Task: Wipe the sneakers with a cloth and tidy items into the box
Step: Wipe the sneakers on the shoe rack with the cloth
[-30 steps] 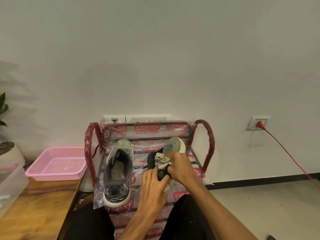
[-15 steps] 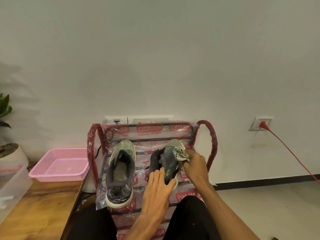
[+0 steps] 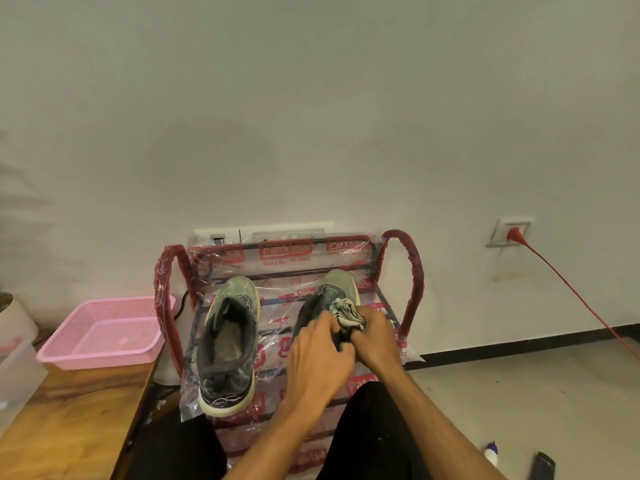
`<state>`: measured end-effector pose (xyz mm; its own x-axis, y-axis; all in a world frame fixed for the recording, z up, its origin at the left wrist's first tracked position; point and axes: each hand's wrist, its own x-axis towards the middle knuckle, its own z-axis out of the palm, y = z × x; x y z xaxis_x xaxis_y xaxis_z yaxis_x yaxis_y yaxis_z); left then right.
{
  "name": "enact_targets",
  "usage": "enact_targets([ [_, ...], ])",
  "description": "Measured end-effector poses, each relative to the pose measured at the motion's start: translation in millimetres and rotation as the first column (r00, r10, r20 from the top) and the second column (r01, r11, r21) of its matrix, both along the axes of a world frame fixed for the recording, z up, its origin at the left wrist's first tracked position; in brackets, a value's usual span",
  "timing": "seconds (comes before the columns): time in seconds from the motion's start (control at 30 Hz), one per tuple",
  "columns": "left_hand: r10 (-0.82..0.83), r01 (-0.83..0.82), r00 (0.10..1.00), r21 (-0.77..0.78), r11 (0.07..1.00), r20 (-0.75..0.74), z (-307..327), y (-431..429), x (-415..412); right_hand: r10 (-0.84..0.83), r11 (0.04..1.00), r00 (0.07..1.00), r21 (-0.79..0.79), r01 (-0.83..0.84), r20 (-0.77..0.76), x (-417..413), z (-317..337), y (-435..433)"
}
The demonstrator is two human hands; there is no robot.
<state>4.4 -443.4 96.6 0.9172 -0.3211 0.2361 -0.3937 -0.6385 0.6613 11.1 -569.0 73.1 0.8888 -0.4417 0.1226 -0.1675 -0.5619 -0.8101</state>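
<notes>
The fingers point(image 3: 358, 336) of the right hand point(image 3: 375, 337) are curled tight round a bunched cloth point(image 3: 348, 313) and press it against the upper of the sneaker in hand point(image 3: 337, 284), about midway along the shoe. Just beside them, the left hand point(image 3: 318, 355) lies over the rear half, its fingers bent down round the collar to steady it. Most of the heel is hidden beneath both hands. This sneaker's long axis runs straight away from the person, heel near the body and toe pointing at the wall. The unwiped toe cap therefore lies ahead of the cloth, past the fingertips. The right hand is the nearer one to it, so the next stroke probably goes forward along that axis while the left hand braces. The shoe stands on a plastic-wrapped rack point(image 3: 410, 258). The second sneaker point(image 3: 228, 341) lies parallel on the left, untouched, its toe also toward the wall and its opening up. Further left, a pink basket point(image 3: 59, 355) sits on the wooden counter point(image 3: 69, 417). A clear box point(image 3: 15, 372) shows at the picture's edge, well apart from both hands.
</notes>
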Motion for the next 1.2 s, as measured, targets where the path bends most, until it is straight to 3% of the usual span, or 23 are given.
enact_targets([
  [0.1, 0.037, -0.171, 0.908, -0.29, 0.941, -0.417, 12, -11, 22, -0.005, 1.0, 1.0, 0.005, 0.005, 0.021, -1, 2, -2],
  [0.2, -0.084, -0.283, 0.751, -0.435, 0.855, -0.655, 18, -18, 43, 0.001, 1.0, 1.0, 0.016, -0.001, 0.02, -1, 2, -3],
  [0.4, -0.096, -0.372, 0.613, -0.394, 0.84, -0.784, 23, -20, 60, 0.02, 0.999, 0.999, 0.027, -0.021, 0.046, -1, 0, -6],
  [0.57, -0.058, -0.348, 0.626, -0.345, 0.872, -0.778, 19, -24, 72, 0.016, 1.0, 0.999, 0.022, -0.017, 0.042, -2, -3, -8],
  [0.67, -0.052, -0.334, 0.694, -0.385, 0.86, -0.718, 14, -23, 71, 0.026, 0.999, 0.998, 0.02, -0.027, 0.052, -2, -5, -8],
  [0.77, -0.06, -0.175, 0.821, -0.35, 0.92, -0.568, 5, -20, 70, 0.029, 0.999, 0.998, 0.033, -0.031, 0.063, -1, -7, -10],
  [0.83, -0.074, -0.03, 0.897, -0.226, 0.974, -0.436, -1, -18, 73, 0.03, 0.999, 0.997, 0.044, -0.033, 0.068, 0, -7, -10],
  [0.93, -0.071, 0.088, 0.988, 0.125, 0.988, -0.138, -10, -13, 76, 0.04, 0.998, 0.997, 0.05, -0.044, 0.069, 0, -7, -10],
  [1.03, -0.146, 0.101, 0.983, 0.338, 0.936, 0.113, -13, -12, 76, 0.044, 0.998, 0.996, 0.05, -0.048, 0.072, -1, -6, -10],
  [1.2, -0.231, 0.045, 0.933, 0.548, 0.835, 0.277, -10, -18, 87, 0.055, 0.995, 0.995, 0.073, -0.061, 0.083, -3, -4, -12],
])
